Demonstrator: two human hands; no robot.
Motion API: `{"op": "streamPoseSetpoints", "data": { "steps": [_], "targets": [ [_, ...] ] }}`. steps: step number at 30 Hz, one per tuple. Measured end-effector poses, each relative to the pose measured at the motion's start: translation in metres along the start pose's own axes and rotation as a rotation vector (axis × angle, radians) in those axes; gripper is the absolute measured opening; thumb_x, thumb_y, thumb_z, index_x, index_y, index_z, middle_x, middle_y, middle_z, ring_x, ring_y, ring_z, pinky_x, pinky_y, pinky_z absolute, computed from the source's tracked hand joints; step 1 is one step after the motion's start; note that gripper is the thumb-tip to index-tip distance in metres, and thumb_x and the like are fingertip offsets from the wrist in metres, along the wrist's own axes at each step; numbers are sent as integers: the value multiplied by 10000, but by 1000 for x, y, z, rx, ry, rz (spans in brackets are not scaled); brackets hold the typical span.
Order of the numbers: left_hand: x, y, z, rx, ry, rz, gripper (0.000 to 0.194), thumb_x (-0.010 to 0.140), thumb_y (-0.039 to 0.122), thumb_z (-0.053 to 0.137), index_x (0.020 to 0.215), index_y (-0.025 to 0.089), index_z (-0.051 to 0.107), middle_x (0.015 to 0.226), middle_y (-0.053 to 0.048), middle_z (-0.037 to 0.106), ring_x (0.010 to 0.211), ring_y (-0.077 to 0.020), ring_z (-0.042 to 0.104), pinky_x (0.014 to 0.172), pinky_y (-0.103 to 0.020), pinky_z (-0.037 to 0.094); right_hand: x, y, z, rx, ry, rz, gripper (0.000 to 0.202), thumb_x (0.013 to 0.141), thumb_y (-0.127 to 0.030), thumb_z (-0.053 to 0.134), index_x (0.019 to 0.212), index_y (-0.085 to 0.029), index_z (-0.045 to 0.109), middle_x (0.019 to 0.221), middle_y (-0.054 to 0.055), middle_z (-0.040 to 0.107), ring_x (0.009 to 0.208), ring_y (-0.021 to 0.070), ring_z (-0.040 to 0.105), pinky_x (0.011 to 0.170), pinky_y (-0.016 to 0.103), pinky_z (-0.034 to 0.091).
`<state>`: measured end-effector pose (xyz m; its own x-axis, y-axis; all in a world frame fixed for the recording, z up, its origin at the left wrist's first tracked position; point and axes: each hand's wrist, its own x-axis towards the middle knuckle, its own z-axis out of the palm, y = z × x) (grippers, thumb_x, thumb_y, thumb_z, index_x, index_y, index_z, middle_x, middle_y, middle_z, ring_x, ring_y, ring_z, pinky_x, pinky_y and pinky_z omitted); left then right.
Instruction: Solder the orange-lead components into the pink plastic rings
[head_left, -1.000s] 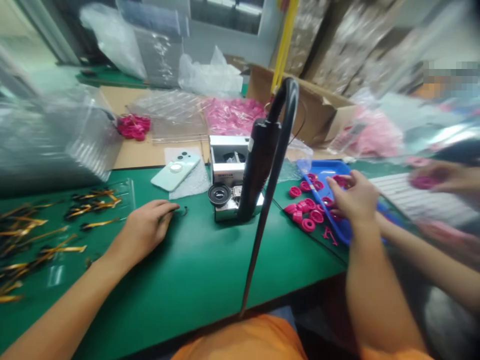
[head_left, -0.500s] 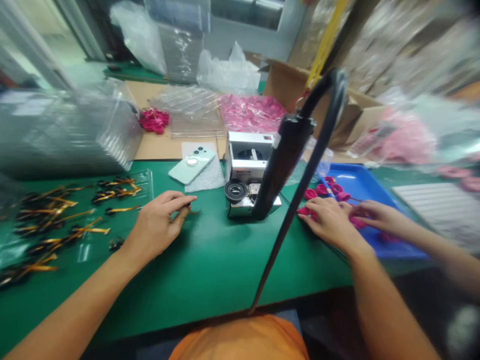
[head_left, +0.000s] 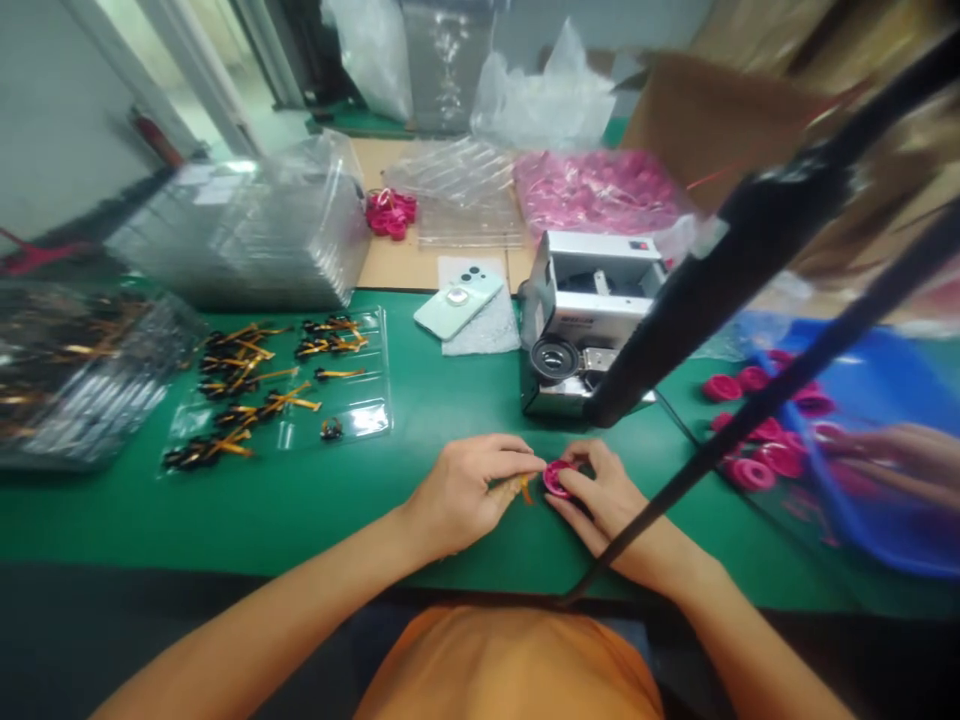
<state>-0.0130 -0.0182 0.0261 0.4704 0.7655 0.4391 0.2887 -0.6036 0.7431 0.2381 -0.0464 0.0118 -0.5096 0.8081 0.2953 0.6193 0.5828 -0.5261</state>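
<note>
Near the front edge of the green table, my left hand (head_left: 476, 490) pinches a small part with an orange flex strip (head_left: 526, 489). Close beside it, my right hand (head_left: 611, 505) grips a round pink cup (head_left: 556, 478) between thumb and fingers, its open side facing up. The fingertips of both hands nearly meet at the cup. Black parts with orange strips (head_left: 277, 400) lie in a clear tray (head_left: 381, 345) on the left. Several pink cups (head_left: 752, 474) lie on the table to the right, beside a blue tray (head_left: 892, 540).
A silver machine (head_left: 600, 262) with a black round part stands behind my hands. A black tool on a cable (head_left: 697, 300) slants across the right side. A phone (head_left: 459, 303) lies behind. Another person's hand (head_left: 892, 460) is over the blue tray. Stacked clear trays (head_left: 255, 235) stand left.
My right hand has left the pink pile and come to the middle with a pink cup. My left hand has moved beside it, still pinching its part. The view has turned left.
</note>
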Motion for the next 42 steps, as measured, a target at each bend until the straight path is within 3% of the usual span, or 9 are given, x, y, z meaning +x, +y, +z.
{"op": "streamPoseSetpoints", "data": {
  "steps": [6, 11, 21, 26, 29, 31, 35, 39, 42],
  "targets": [
    [2, 0, 13, 26, -70, 52, 190, 1098, 190, 637, 1232, 199, 770, 1126, -62, 850, 1034, -192, 830, 970, -296, 678, -6, 2, -2, 121, 56, 38, 217, 997, -218, 712, 1184, -310, 775, 1212, 106, 775, 1098, 362, 786, 968, 519, 698],
    [10, 2, 23, 133, -141, 192, 182, 1109, 177, 602, 1040, 175, 770, 1094, -70, 845, 1013, -209, 827, 920, -308, 681, -7, 2, 3, 110, 116, 68, 260, 1008, -254, 704, 1260, -316, 712, 1188, 69, 826, 1061, 345, 810, 989, 552, 645],
    [29, -4, 29, 231, -214, 337, 273, 1102, 162, 598, 891, 188, 770, 930, -25, 850, 836, -195, 794, 830, -331, 655, -10, -2, -3, 118, 138, 162, 223, 946, -219, 778, 1150, -265, 698, 1085, 47, 850, 957, 313, 817, 887, 520, 586],
    [27, 10, 19, 558, -299, 530, 268, 1095, 91, 519, 1047, 103, 783, 1044, -99, 844, 874, -255, 762, 769, -411, 647, -14, 2, 1, 132, 127, 136, 293, 931, -169, 740, 1202, -262, 676, 1122, 70, 838, 1003, 342, 815, 930, 585, 593],
    [19, 12, 17, 618, -292, 583, 322, 1100, 62, 447, 1159, 61, 764, 1118, -139, 829, 904, -257, 758, 750, -414, 637, -15, 3, -15, 136, 88, 105, 344, 951, -212, 771, 1274, -285, 680, 1213, 76, 830, 1094, 340, 809, 985, 558, 620],
    [16, 8, 19, 584, -279, 550, 290, 1117, 106, 473, 1171, 85, 758, 1142, -138, 817, 926, -248, 758, 778, -401, 642, -7, 3, -35, 118, 164, 134, 342, 961, -249, 798, 1284, -290, 692, 1217, 73, 817, 1118, 319, 798, 981, 495, 641],
    [17, -5, 30, 457, -191, 381, 201, 1118, 316, 621, 1071, 161, 740, 1264, -165, 774, 1087, -295, 767, 883, -426, 660, 37, -1, -70, 71, 545, 181, 479, 923, -404, 884, 1324, -266, 661, 1243, 81, 743, 1161, 311, 739, 1026, 485, 624],
    [20, -13, 35, 232, -272, 321, 207, 1141, 314, 578, 1030, 178, 686, 1109, -108, 797, 1041, -252, 780, 924, -392, 659, 84, -13, -68, 207, 630, 89, 368, 971, -487, 846, 1219, -272, 680, 1069, 35, 756, 910, 238, 742, 827, 402, 651],
    [18, -15, 29, 246, -247, 313, 216, 1148, 308, 557, 1032, 175, 681, 1083, -101, 799, 1020, -260, 781, 910, -397, 654, 94, -22, -61, 301, 711, 74, 304, 931, -481, 887, 1060, -276, 703, 859, -5, 699, 684, 183, 632, 640, 349, 584]
  ]
}}
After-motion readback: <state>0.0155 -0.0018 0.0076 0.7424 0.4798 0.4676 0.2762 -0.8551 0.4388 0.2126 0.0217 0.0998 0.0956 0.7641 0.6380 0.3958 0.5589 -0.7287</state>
